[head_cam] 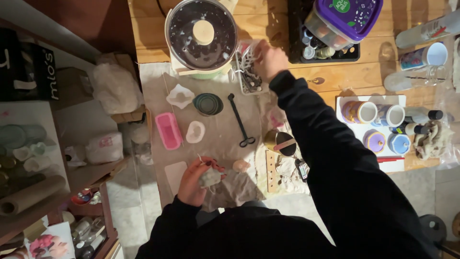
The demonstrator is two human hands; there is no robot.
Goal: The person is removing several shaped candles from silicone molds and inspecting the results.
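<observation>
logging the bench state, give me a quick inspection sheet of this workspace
surface: wooden table with a stained cloth over the working area
job's things: small grey lump in the left hand; clear tray of small tools under the right hand
clutter: round pot, pink mould, white moulds, dark green tin, black wick trimmer, paint jars, purple-lidded tub
grippers: left hand closed on the lump; right hand reaching into the tray, grip unclear
cables: nothing seen
surroundings: side shelf with rolls and jars, bags beside it
</observation>
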